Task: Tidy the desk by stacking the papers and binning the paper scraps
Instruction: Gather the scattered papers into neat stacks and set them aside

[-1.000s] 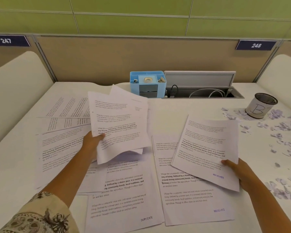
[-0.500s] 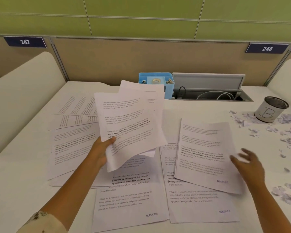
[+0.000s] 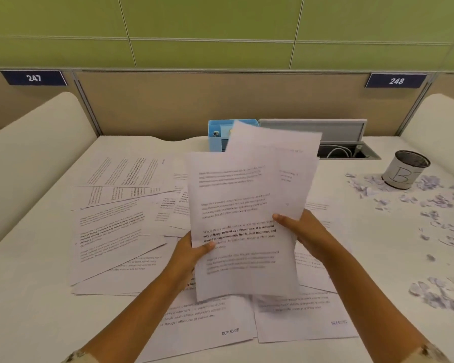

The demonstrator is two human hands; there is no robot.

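Thin flat sheets (image 3: 244, 221) (slightly fanned)

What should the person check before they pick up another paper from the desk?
1. Left hand grips the raised bunch of white printed sheets: ok.
2. Right hand grips the bunch too: ok.
3. Bunch edges squared up: not ok, the sheets fan apart at the top.
4. More loose printed sheets waiting on the white desk: ok, several lie spread on the left and under the arms.
5. Torn paper scraps binned: not ok, they lie scattered by the small round labelled tin.
6. Room inside the tin: cannot tell.
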